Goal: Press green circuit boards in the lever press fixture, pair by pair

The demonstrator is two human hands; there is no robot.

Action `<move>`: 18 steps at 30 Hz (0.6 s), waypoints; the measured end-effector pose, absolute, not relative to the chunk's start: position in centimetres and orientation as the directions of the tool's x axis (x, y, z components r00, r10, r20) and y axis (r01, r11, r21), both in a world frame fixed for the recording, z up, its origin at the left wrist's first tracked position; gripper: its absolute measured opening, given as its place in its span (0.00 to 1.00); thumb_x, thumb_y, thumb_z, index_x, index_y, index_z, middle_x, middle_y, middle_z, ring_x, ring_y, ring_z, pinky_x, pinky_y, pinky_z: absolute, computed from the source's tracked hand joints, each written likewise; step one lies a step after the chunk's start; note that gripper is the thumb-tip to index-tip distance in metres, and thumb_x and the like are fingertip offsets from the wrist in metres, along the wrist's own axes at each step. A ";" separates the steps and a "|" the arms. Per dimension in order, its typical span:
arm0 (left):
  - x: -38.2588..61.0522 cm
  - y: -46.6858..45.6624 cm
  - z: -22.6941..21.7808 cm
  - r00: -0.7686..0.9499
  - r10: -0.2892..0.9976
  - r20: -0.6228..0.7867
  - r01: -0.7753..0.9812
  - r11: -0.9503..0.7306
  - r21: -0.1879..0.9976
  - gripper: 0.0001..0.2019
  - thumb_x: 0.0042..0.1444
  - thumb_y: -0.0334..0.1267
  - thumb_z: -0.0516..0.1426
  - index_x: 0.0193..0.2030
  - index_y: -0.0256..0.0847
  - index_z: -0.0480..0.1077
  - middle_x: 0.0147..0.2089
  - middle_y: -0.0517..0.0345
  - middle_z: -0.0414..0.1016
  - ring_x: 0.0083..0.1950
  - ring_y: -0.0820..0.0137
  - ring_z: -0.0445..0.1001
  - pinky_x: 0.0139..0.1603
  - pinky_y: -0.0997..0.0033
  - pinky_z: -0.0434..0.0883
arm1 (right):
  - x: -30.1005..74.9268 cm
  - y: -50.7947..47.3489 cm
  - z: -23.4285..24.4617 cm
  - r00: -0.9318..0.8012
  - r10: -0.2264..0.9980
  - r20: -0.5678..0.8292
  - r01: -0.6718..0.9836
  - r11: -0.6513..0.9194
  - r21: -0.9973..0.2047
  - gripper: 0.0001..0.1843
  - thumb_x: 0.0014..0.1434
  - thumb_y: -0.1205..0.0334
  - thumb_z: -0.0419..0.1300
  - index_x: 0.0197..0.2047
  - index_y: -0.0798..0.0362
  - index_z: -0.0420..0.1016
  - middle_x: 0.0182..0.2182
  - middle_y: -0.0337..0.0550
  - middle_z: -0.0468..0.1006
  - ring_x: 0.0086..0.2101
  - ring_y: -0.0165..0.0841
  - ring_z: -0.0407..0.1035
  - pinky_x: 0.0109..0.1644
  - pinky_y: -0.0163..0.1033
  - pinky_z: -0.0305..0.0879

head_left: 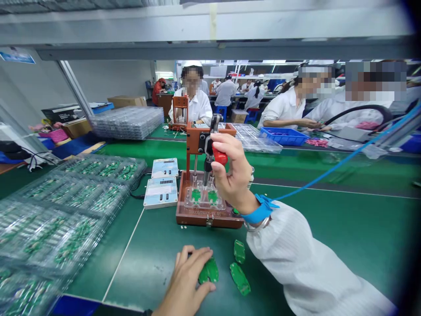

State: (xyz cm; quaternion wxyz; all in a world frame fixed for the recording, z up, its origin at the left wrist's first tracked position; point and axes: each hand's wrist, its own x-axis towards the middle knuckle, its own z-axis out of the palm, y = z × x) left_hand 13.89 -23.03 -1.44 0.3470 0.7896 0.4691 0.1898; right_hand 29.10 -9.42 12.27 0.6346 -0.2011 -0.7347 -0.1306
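My right hand (pixel 235 171), a blue wrist strap at its wrist, is closed around the red handle (pixel 219 155) of a toggle clamp. That clamp belongs to a brown test fixture (pixel 194 218) with an upright press frame. Beneath the press, a clear plate (pixel 205 204) holds two small green boards. Down on the table, my left hand (pixel 187 278) has its fingers and thumb around a pair of green circuit boards (pixel 209 270). Two more pieces, an upper circuit board (pixel 239 251) and a lower circuit board (pixel 240 279), lie to the right of it.
Clear trays (pixel 108 188) full of green boards cover the left side. Two meter boxes with displays, one of them the front box (pixel 161 192), stand left of the fixture. A metal shelf beam (pixel 210 33) crosses overhead. A blue cord (pixel 329 169) runs right from the strap. Co-workers sit opposite.
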 end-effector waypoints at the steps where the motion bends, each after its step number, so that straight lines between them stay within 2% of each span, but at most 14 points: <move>1: 13.9 -23.0 -1.4 0.488 0.873 -0.019 0.619 -0.330 0.713 0.27 0.54 0.27 0.57 0.62 0.44 0.65 0.57 0.49 0.71 0.55 0.57 0.65 0.55 0.58 0.66 | 29.2 -9.1 12.2 -0.108 0.111 0.988 0.441 0.896 -0.052 0.14 0.66 0.54 0.51 0.54 0.47 0.62 0.52 0.47 0.70 0.54 0.40 0.65 0.58 0.55 0.63; 4: 14.0 -23.1 -1.5 0.477 0.879 0.002 0.646 -0.353 0.677 0.31 0.53 0.27 0.56 0.65 0.44 0.61 0.51 0.49 0.73 0.51 0.58 0.68 0.50 0.62 0.69 | 29.6 -8.4 12.1 -0.076 0.101 0.992 0.371 0.926 -0.066 0.19 0.64 0.51 0.55 0.55 0.46 0.60 0.51 0.47 0.70 0.53 0.40 0.66 0.54 0.53 0.68; 7: 14.0 -23.2 -1.8 0.493 0.870 0.019 0.645 -0.380 0.663 0.31 0.53 0.26 0.55 0.65 0.44 0.60 0.51 0.48 0.72 0.50 0.59 0.68 0.50 0.63 0.69 | 29.8 -7.8 12.1 -0.050 0.110 0.993 0.314 0.945 -0.089 0.23 0.62 0.51 0.57 0.56 0.44 0.54 0.49 0.46 0.71 0.50 0.38 0.68 0.46 0.49 0.73; 11: 14.0 -23.2 -1.9 0.506 0.863 0.018 0.637 -0.387 0.667 0.31 0.53 0.26 0.54 0.65 0.44 0.60 0.53 0.47 0.71 0.51 0.58 0.67 0.51 0.63 0.68 | 30.1 -7.6 11.9 -0.085 0.046 0.995 0.319 0.948 -0.017 0.21 0.61 0.51 0.59 0.51 0.44 0.54 0.46 0.44 0.73 0.47 0.38 0.70 0.43 0.48 0.73; 14: 14.0 -23.3 -1.7 0.499 0.866 0.010 0.637 -0.375 0.673 0.32 0.52 0.24 0.53 0.65 0.46 0.60 0.53 0.48 0.70 0.51 0.59 0.67 0.50 0.63 0.69 | 29.7 -8.4 13.6 -0.056 0.000 0.998 0.334 0.942 0.018 0.19 0.61 0.49 0.59 0.49 0.44 0.55 0.42 0.41 0.73 0.42 0.34 0.72 0.39 0.42 0.73; 16: 13.9 -23.3 -1.6 0.503 0.864 0.020 0.626 -0.380 0.680 0.31 0.52 0.24 0.52 0.64 0.47 0.60 0.53 0.49 0.71 0.51 0.58 0.67 0.49 0.63 0.69 | 29.3 -8.5 16.4 0.029 0.037 0.999 0.377 0.925 -0.045 0.19 0.62 0.44 0.56 0.46 0.47 0.56 0.40 0.39 0.70 0.34 0.28 0.72 0.34 0.37 0.72; 18: 13.9 -23.4 -1.6 0.509 0.860 0.033 0.608 -0.387 0.693 0.31 0.54 0.25 0.51 0.65 0.47 0.60 0.54 0.49 0.71 0.52 0.58 0.66 0.49 0.62 0.69 | 29.0 -7.4 20.2 0.066 0.197 0.978 0.381 0.901 -0.207 0.22 0.62 0.40 0.51 0.44 0.50 0.56 0.38 0.38 0.68 0.26 0.22 0.68 0.30 0.33 0.68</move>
